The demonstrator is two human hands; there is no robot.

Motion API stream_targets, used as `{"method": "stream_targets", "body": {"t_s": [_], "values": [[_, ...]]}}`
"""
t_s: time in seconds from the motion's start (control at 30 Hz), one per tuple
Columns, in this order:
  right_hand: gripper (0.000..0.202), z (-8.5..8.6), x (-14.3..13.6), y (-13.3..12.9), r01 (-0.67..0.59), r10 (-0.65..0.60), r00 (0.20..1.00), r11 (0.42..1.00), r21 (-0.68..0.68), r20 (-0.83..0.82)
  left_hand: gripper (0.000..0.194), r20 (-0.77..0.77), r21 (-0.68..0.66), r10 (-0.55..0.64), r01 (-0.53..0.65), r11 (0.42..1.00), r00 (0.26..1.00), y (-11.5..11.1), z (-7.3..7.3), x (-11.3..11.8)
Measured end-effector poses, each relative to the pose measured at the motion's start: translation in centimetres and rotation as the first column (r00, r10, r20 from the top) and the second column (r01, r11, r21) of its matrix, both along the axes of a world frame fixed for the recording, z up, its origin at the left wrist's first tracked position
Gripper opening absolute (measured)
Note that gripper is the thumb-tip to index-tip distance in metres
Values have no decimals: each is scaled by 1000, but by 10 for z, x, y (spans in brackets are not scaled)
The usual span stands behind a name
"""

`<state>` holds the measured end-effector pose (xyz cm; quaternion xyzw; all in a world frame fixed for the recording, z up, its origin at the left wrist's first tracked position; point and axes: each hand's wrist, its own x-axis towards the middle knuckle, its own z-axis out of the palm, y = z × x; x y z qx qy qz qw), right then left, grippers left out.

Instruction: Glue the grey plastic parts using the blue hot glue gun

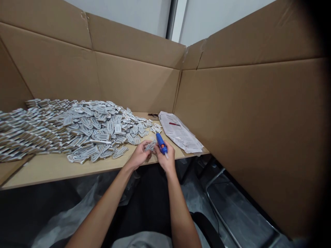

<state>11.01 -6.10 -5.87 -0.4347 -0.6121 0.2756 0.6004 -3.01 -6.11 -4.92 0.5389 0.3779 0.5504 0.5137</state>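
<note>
Near the table's front edge, my left hand (141, 154) is closed on a small grey-and-white tag-like piece (150, 146). Close beside it on the right, my right hand (167, 158) holds a blue tool with an orange part and a pale tip (161, 143), which looks like a glue gun. The fingertips of my right hand are next to the grey piece; whether they touch it is unclear. A large heap of similar grey pieces (103, 125) lies on the table to the left of my hands, and a few more (156, 128) lie just beyond the tool.
Newspaper sheets (178, 132) with a dark red, thin item (174, 124) lie on the right of the table (51, 168). Stacked pieces (28, 132) fill the far left. Tall cardboard walls (137, 82) surround the table. A metal-framed chair (214, 179) stands below right.
</note>
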Motion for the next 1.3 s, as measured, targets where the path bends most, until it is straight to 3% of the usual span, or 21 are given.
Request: {"method": "stream_targets", "body": {"t_s": [0.2,0.43,0.57,0.77,0.97,1.17,1.3], "values": [[14,9,2,-9,100,-134,965,983,155,226,37,-100,59,8,-2,998,995,2,-2,-1],[13,7,0,-11,216,-275,926,948,235,258,44,-105,87,5,4,996,994,4,-7,-4],[30,12,8,-11,203,-225,965,966,161,138,47,3,59,117,-117,991,993,4,-7,-4],[41,17,29,-8,71,-71,997,997,-15,-40,38,48,68,285,-288,955,957,8,-6,-7],[40,16,37,-9,12,-12,1000,997,-71,1,39,113,40,258,-264,964,959,12,-11,-10],[41,16,37,-8,57,-56,998,997,-58,24,50,248,-62,92,-79,995,964,10,-6,-5],[43,16,38,-7,94,-93,996,992,-85,10,53,185,-39,107,-101,994,977,9,-6,-4]]}}
